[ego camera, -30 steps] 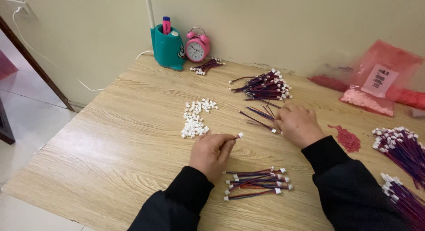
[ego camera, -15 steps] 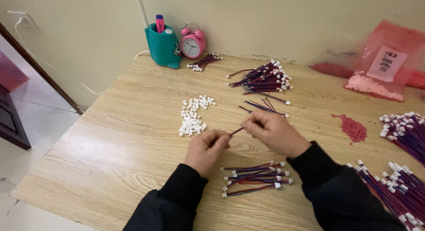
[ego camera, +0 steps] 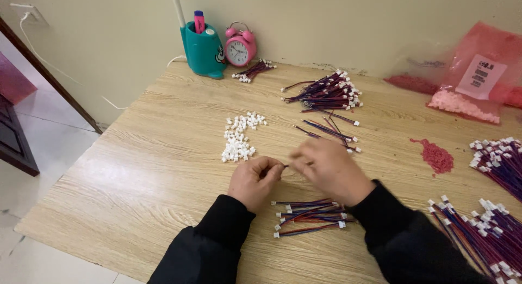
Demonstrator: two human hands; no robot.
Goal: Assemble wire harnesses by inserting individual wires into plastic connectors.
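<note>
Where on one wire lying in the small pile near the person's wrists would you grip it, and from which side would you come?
Probably mid-length on the bare coloured wire, from above, with thumb and finger. The wires in the small pile lie flat on the table, running left to right, and the white connectors at their ends are tiny and crowded together.
</note>
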